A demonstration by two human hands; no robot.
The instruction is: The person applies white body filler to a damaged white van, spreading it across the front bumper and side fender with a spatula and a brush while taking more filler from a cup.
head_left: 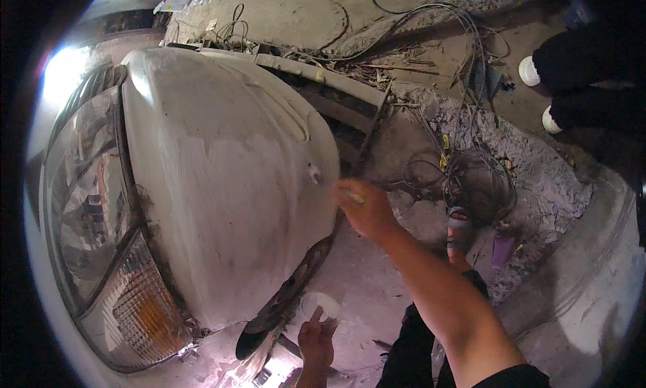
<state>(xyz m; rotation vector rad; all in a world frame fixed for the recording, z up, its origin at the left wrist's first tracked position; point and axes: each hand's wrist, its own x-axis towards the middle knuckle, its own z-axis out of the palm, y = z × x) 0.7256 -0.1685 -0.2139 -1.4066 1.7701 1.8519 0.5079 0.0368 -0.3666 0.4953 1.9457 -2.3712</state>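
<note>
A car's dusty off-white bumper (229, 200) fills the middle left, smeared with paler streaks. At its right edge is my right hand (367, 210), with fingers closed and slightly blurred. A small yellowish thing (355, 197) shows between those fingers; its kind is hard to make out. Lower down, my left hand (315, 344) is close to the bumper's lower edge, its fingers against a pale round, shallow dish-like thing (321, 303). A small marked hole (314, 173) sits in the bumper near my right hand.
A headlight (87, 200) and an amber turn lamp (145, 314) border the bumper. Loose cables (471, 173) coil across rough concrete rubble. A purple container (502, 251) stands by my sandalled foot (459, 230). Another person's white shoes (529, 70) show at the upper right.
</note>
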